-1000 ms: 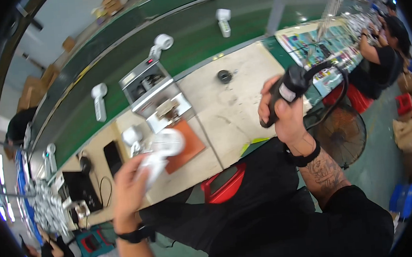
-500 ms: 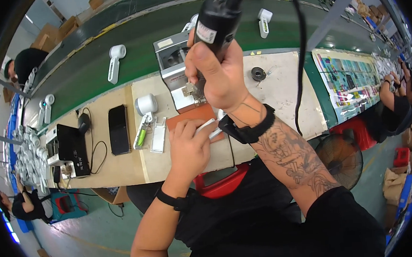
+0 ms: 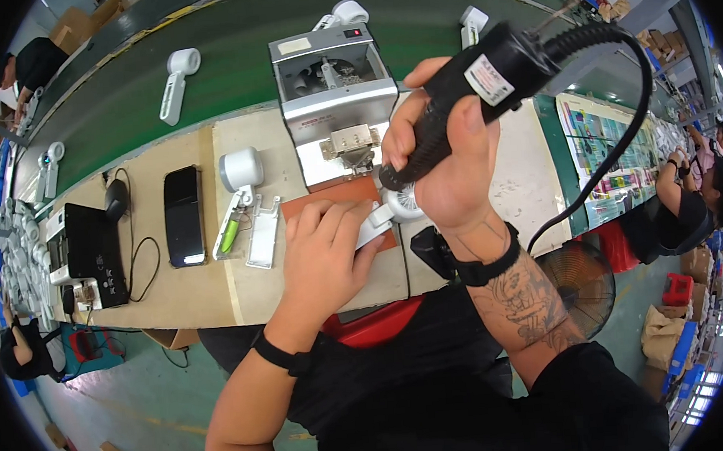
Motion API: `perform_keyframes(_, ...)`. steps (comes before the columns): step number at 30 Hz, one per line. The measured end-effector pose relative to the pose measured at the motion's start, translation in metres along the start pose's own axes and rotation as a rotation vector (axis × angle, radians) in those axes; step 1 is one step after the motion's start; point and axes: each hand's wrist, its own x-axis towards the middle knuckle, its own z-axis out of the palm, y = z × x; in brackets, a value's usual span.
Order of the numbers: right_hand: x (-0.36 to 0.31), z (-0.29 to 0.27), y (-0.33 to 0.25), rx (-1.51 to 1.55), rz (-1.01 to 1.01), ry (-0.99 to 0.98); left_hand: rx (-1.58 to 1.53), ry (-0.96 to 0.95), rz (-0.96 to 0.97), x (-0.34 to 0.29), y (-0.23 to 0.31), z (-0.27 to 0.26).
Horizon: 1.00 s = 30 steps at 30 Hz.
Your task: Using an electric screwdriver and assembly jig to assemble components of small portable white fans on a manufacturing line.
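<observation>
In my right hand (image 3: 465, 168) is a black electric screwdriver (image 3: 497, 69), slanting with its cable end up to the right. Its lower end hangs just above the head of a white handheld fan (image 3: 406, 207); I cannot make out the bit. My left hand (image 3: 325, 246) holds the fan's handle down on an orange mat (image 3: 330, 196), fingers curled over it. Behind the mat stands a grey screw feeder (image 3: 332, 108) with a metal outlet block. Left of the mat lie an opened white fan (image 3: 240, 169) showing a green battery (image 3: 228, 236), and a loose white handle cover (image 3: 263, 236).
A black phone (image 3: 183, 217) and a black box-shaped device (image 3: 95, 257) with cables lie to the left. A green conveyor (image 3: 233, 71) runs behind, carrying white fans. The screwdriver's cable (image 3: 601, 171) loops down at right. Co-workers sit at both sides.
My right hand and the screwdriver have moved right, and the tool has tipped to a slant. My left hand keeps the fan on the mat. The whole view has shifted slightly.
</observation>
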Motion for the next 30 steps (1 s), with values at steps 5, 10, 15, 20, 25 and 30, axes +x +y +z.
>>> perform_keyframes(5, -0.008, -0.006, 0.002, 0.006, 0.03, -0.01, 0.011, -0.007, -0.004, 0.003, -0.001, 0.003)
perform_keyframes(10, -0.01, -0.001, 0.004, -0.016, 0.076, 0.005, 0.002, -0.035, -0.022, 0.003, 0.0, 0.0)
perform_keyframes(15, -0.014, 0.002, 0.012, 0.013, 0.127, -0.006, 0.016, -0.009, -0.005, 0.003, 0.0, 0.0)
perform_keyframes(20, -0.018, 0.002, 0.016, 0.042, 0.132, -0.083, -0.015, -0.002, 0.009, 0.006, 0.001, -0.003)
perform_keyframes(25, -0.019, 0.003, 0.016, 0.054, 0.118, -0.137, 0.03, -0.01, 0.01, 0.002, 0.0, -0.004)
perform_keyframes(30, 0.0, 0.011, 0.008, -0.017, 0.052, -0.172, 0.032, 0.015, -0.018, -0.001, 0.002, -0.007)
